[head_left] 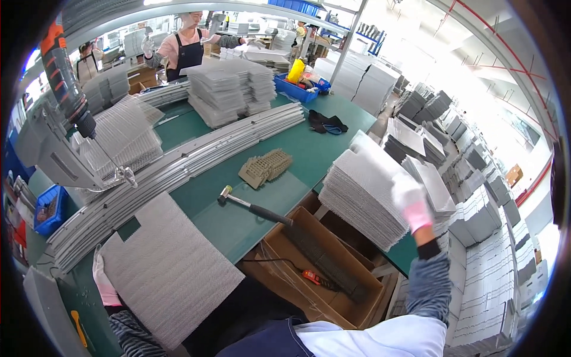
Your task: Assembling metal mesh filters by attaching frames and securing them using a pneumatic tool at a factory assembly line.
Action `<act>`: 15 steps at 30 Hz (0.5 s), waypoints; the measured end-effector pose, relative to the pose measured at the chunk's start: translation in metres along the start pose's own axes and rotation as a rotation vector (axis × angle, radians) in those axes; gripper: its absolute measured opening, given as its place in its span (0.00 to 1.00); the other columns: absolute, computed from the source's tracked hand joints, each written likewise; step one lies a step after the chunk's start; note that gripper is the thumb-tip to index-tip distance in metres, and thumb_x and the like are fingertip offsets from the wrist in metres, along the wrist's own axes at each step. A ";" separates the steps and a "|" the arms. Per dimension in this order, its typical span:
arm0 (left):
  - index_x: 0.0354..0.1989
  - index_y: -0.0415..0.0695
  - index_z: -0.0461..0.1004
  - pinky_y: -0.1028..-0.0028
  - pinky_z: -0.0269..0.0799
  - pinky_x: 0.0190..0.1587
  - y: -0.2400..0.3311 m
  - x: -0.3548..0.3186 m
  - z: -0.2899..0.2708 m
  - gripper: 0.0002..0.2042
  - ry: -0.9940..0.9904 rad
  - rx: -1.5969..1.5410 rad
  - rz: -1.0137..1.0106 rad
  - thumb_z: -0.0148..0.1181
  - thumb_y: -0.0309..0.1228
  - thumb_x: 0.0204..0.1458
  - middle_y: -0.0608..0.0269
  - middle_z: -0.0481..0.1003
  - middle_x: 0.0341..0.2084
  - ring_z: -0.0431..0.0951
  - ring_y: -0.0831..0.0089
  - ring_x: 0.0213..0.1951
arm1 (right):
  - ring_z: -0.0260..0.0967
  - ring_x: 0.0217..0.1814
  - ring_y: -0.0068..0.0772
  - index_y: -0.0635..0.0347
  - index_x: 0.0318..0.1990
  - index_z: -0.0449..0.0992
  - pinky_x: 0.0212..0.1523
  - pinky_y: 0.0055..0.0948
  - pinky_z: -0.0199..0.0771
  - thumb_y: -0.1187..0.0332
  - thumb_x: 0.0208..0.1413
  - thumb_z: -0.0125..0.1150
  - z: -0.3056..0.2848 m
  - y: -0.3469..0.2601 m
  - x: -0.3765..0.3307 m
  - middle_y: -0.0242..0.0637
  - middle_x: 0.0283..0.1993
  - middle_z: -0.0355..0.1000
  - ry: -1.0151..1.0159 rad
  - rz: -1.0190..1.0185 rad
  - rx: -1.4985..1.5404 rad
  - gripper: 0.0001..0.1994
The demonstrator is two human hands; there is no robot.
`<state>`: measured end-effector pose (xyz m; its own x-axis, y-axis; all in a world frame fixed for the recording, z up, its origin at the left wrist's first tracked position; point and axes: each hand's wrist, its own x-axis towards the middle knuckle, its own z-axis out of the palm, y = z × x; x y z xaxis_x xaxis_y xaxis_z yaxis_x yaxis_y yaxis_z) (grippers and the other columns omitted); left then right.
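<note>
A grey metal mesh panel (pixel 172 271) with a notched corner lies over the near left table edge, reaching toward my lap. My left hand (pixel 104 278), in a white and pink glove, grips its left edge; part of the fingers is hidden. On the right, my gloved right hand (pixel 411 201) is over the near right side of a tall stack of mesh panels (pixel 363 193). Motion smears its fingers, so I cannot make out whether they hold a panel. Between the hands lies a hammer (pixel 253 208) with a black handle, and beyond it some beige plastic pieces (pixel 265 168).
Long metal strips (pixel 184 160) run across the green table (pixel 208 229). A power driver (pixel 71 95) hangs at left. Below the table edge stands an open cardboard box (pixel 372 291). Farther off are panel stacks (pixel 229 89), a blue bin (pixel 294 89) and a co-worker (pixel 189 50).
</note>
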<state>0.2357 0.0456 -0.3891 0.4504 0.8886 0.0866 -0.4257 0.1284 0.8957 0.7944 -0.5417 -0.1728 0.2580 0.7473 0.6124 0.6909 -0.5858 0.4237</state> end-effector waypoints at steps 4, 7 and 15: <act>0.64 0.36 0.61 0.69 0.64 0.60 0.001 0.001 0.005 0.23 0.037 -0.022 -0.017 0.45 0.36 0.65 0.54 0.69 0.56 0.70 0.66 0.55 | 0.64 0.58 0.47 0.57 0.49 0.73 0.56 0.42 0.65 0.55 0.43 0.68 0.018 -0.040 -0.035 0.45 0.51 0.69 -0.503 0.272 0.185 0.26; 0.64 0.36 0.61 0.69 0.64 0.60 0.000 0.002 0.005 0.22 0.022 -0.019 -0.005 0.46 0.36 0.65 0.54 0.69 0.56 0.70 0.67 0.55 | 0.56 0.67 0.51 0.57 0.61 0.65 0.65 0.43 0.57 0.49 0.40 0.71 0.025 -0.022 -0.036 0.51 0.61 0.63 -0.509 0.427 0.252 0.40; 0.65 0.36 0.61 0.69 0.63 0.60 -0.009 0.006 -0.017 0.23 0.048 -0.004 -0.002 0.47 0.35 0.65 0.54 0.68 0.58 0.69 0.65 0.57 | 0.63 0.64 0.51 0.67 0.62 0.65 0.66 0.39 0.59 0.41 0.41 0.69 0.011 0.031 -0.005 0.55 0.60 0.67 -0.856 0.531 0.727 0.46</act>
<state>0.2291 0.0575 -0.4041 0.4129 0.9085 0.0641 -0.4283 0.1315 0.8940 0.8220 -0.5602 -0.1696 0.7889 0.5952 -0.1532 0.5096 -0.7728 -0.3784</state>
